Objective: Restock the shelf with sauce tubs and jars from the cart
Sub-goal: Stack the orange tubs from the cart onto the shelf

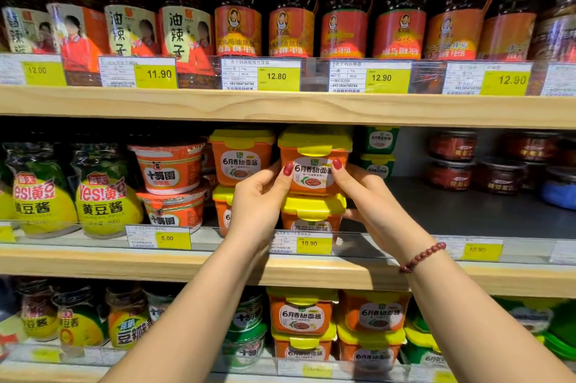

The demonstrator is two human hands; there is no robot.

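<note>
An orange sauce tub with a yellow lid (313, 161) sits on top of a second tub of the same kind (311, 214) on the middle shelf (93, 261). My left hand (258, 205) grips its left side, thumb on the label. My right hand (367, 198) grips its right side, thumb on the label too. A matching stack of two tubs (240, 158) stands just to the left, its lower tub partly hidden by my left hand. The cart is out of view.
Green tubs (378, 148) stand behind on the right, then dark bare shelf floor (452, 211) and low red jars (452, 158). Round red-and-white tubs (170, 170) and yellow jars (103, 192) stand to the left. Tall chilli jars (290, 14) fill the upper shelf.
</note>
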